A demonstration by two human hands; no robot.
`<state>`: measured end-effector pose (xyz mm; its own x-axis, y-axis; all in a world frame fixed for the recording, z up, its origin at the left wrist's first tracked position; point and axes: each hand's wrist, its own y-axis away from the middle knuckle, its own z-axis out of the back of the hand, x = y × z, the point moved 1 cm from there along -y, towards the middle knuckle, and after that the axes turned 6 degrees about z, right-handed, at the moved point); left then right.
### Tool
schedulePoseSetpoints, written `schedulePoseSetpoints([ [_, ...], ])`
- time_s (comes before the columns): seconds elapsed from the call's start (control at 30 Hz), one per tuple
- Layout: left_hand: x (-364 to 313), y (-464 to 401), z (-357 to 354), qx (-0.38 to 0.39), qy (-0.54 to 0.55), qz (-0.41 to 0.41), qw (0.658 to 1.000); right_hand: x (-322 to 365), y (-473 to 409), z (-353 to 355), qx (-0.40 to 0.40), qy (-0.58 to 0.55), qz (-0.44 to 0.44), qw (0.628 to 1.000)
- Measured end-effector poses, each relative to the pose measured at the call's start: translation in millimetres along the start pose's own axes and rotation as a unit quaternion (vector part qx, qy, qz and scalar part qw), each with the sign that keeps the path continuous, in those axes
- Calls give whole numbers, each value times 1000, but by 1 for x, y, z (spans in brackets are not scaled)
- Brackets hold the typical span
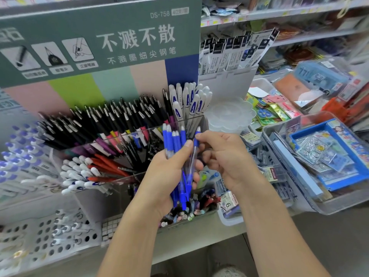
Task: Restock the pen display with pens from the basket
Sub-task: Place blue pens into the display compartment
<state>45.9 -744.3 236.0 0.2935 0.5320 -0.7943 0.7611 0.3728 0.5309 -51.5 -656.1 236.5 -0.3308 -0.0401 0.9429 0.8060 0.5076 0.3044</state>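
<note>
Head view, single frame. The left hand [169, 172] gripped a bunch of blue pens [175, 140], fingers and thumb curled round the clear barrels, blue grips and tips pointing up, blue clips hanging below the palm. The right hand [223, 156] pinched one more blue pen [196, 136] near its grip, between thumb and forefinger; this pen lay against the right side of the bunch, tilted a little to the right. Its other fingers were curled; whether they touched the bunch could not be told.

Both hands were held in front of the pen display [139, 128], a clear tiered holder with several compartments. The back tier held black pens [111, 116] with silver clips, leaning left. To their right stood white capped pens [189, 98] with blue lettering, upright, just behind the tips of the held bunch. The lower tier held white pens [79, 168] and red pens [107, 164] side by side. At far left lay more pens with blue caps [18, 154], blurred.

Below the hands sat a compartment of mixed pens [191, 208], seen end on. A white perforated basket [46, 240] holding some pens stood at lower left, well apart from the hands. A green sign [99, 41] with white characters rose behind the display. To the right were a clear bin [311, 204] of packaged goods and a stack of clear round dishes [229, 116].
</note>
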Motion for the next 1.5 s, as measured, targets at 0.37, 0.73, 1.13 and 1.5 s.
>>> schedulePoseSetpoints([
  [0.37,-8,0,17,-67,33,-42,996,13,-10,21,-186,24,311,932],
  [0.73,-12,2,22,-75,89,-69,991,-44,-33,-3,-76,479,282,828],
  [1.13,-8,0,24,-82,72,-50,993,-33,-28,-3,31,338,147,929],
  [1.5,-4,-3,7,-12,5,-34,999,6,-1,-5,57,40,77,995],
])
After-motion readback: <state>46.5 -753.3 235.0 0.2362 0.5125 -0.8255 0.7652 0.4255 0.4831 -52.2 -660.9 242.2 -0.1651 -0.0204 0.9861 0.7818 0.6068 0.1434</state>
